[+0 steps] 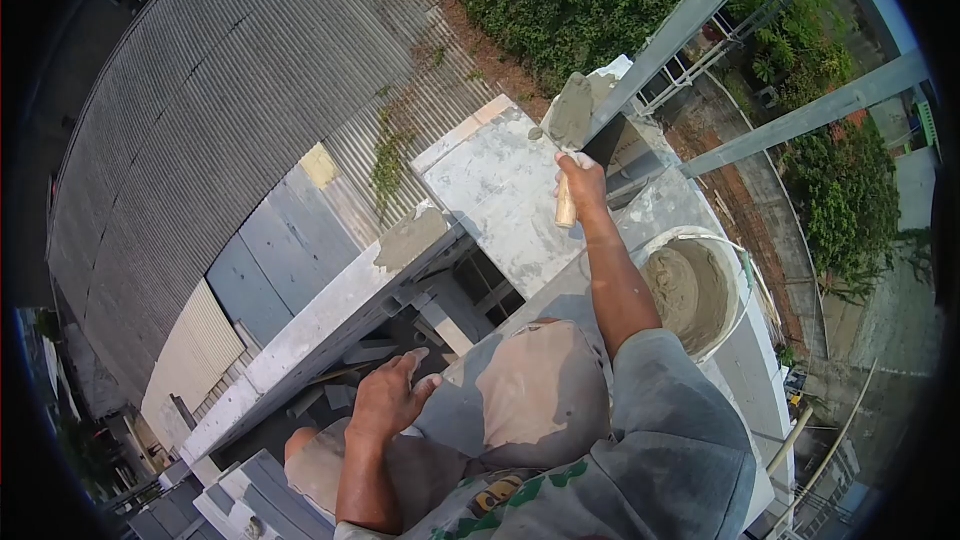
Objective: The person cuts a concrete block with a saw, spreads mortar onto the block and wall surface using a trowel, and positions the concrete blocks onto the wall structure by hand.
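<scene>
My right hand (pixel 582 183) is closed around the wooden handle of a trowel (pixel 566 210), arm stretched forward. Grey mortar (pixel 573 112) covers the trowel's blade, which is over the far end of a pale, mortar-smeared board (pixel 510 190). To the right of my right forearm stands a white bucket (pixel 738 275) holding wet mortar (pixel 685 290). My left hand (pixel 393 395) hangs above my knee with its fingers apart, holding nothing. Ahead of it, a patch of mortar (pixel 412 240) lies on the top of a narrow pale wall (pixel 310 325).
Between the wall and my legs is a deep gap with beams (pixel 440 320). Grey metal posts (pixel 690 25) rise at the far right. A corrugated roof (pixel 230 70) spreads below on the left. The ledge drops off on the right beyond the bucket.
</scene>
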`<state>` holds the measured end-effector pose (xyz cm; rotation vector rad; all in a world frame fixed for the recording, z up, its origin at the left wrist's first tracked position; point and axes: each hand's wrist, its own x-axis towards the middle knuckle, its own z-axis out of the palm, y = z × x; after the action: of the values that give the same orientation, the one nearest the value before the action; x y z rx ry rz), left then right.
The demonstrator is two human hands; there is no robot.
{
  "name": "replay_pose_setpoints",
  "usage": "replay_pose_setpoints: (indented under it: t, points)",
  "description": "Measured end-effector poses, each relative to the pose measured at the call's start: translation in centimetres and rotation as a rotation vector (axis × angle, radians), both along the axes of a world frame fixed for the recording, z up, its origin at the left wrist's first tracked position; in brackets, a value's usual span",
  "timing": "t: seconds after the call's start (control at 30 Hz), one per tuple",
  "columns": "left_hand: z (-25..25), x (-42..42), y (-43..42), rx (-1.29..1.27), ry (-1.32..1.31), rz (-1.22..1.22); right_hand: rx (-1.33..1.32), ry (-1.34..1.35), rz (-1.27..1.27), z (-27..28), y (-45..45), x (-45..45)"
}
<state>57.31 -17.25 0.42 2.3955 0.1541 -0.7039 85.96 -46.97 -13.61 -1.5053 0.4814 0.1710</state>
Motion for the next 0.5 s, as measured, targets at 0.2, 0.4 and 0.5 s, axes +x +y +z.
replay_pose_setpoints:
  t: [0.2, 0.4, 0.5]
  points:
    - [0.3, 0.0, -0.1, -0.001, -0.009, 0.024, -0.115, 0.153, -0.004, -1.1, -0.6, 0.8]
    - [-0.1, 0.1, -0.3, 0.01, -0.059, -0.031, 0.015, 0.147, 0.177, 1.5, -0.9, -0.8]
    - [0.3, -0.2, -0.3, 0.018, -0.041, -0.035, 0.164, 0.125, 0.284, 1.5, -1.1, -2.0]
